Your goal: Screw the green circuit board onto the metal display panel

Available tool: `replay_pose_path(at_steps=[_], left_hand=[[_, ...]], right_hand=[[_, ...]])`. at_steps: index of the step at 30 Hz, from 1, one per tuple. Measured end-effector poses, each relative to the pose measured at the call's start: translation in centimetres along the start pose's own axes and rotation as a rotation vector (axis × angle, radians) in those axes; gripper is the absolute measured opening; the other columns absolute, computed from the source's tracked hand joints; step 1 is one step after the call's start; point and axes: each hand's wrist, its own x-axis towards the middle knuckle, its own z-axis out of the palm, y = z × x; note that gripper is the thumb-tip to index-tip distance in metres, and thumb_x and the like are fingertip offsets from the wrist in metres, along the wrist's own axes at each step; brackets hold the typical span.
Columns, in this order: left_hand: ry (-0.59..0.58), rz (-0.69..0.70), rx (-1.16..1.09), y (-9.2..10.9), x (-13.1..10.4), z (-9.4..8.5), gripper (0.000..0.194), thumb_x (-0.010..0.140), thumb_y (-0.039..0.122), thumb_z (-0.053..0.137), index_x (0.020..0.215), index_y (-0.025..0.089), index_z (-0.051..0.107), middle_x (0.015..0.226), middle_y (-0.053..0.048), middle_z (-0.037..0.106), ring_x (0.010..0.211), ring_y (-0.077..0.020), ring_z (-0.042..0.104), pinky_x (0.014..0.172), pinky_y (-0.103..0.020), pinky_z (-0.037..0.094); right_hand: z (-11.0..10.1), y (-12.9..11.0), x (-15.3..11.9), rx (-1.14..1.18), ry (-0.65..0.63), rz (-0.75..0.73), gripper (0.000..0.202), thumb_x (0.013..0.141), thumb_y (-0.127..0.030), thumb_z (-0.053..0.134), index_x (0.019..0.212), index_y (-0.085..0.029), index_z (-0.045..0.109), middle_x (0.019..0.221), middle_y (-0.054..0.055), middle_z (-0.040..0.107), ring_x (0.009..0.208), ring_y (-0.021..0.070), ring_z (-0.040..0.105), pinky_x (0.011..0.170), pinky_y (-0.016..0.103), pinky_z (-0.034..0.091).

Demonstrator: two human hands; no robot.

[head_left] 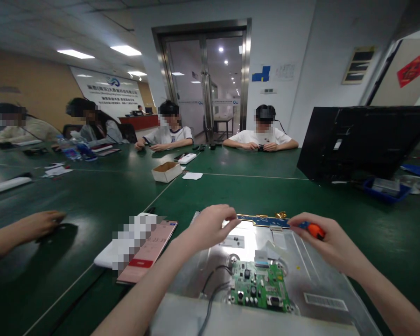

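A flat metal panel (322,275), the back of a display, lies before me with a green circuit board (261,284) mounted on it and dark cables at its left. Along its far edge runs a narrow blue circuit board (262,220). My left hand (213,226) has its thumb and fingers curled closed at the left end of this strip. At the strip's right end is my right hand (331,242), closed around a screwdriver with an orange-tipped handle (316,231); its fingertips touch the strip. Crumpled gold foil or tape (281,215) sits behind the strip.
A phone (150,254) and a white device (129,242) lie left of the panel. Another person's hand (44,224) rests farther left. An open box (166,171) stands mid-table. A large black monitor (357,144) and a blue tray (387,190) are right. Several people sit opposite.
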Motion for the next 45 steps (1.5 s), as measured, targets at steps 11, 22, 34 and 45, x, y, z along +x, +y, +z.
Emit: replay_pose_path(at_steps=[11,22,34,45], left_hand=[[-0.029,-0.046,-0.093,-3.3,0.2,4.7,0.016,0.093,0.025,0.054,0.084,0.016,0.064,0.087,-0.005,0.065,0.079,-0.0194,0.060,0.071,-0.028,0.043],[-0.247,0.030,-0.391,-2.2,-0.4,4.0,0.010,0.074,0.021,0.077,0.081,0.018,0.070,0.088,-0.001,0.067,0.085,-0.0189,0.062,0.079,-0.029,0.045],[-0.319,-0.020,-0.368,0.6,-5.4,0.9,0.043,0.074,0.029,0.079,0.114,0.024,0.064,0.121,-0.005,0.060,0.114,-0.0265,0.055,0.100,-0.041,0.042],[-0.329,-0.085,-0.242,1.5,-8.4,3.4,0.072,0.068,0.031,0.086,0.133,0.031,0.055,0.143,-0.007,0.048,0.131,-0.0326,0.042,0.110,-0.052,0.033]], right_hand=[[0.5,2.4,1.0,1.043,-0.005,0.428,0.030,0.070,-0.043,0.050,0.077,-0.019,0.066,0.071,0.010,0.067,0.047,0.0166,0.053,0.045,0.030,0.046],[3.6,4.5,1.1,1.080,-0.165,0.477,0.039,0.075,-0.049,0.046,0.057,-0.017,0.060,0.034,-0.008,0.023,0.030,0.0084,0.014,0.028,0.021,0.021],[-1.6,-0.8,-2.0,0.367,-0.099,0.238,0.017,0.083,-0.037,0.058,0.080,-0.023,0.067,0.075,0.003,0.065,0.048,0.0130,0.054,0.042,0.025,0.042],[5.1,-2.0,-5.0,-0.594,-0.627,-0.021,0.053,0.082,-0.034,0.069,0.133,-0.025,0.057,0.142,0.016,0.053,0.105,0.0367,0.067,0.080,0.050,0.056]])
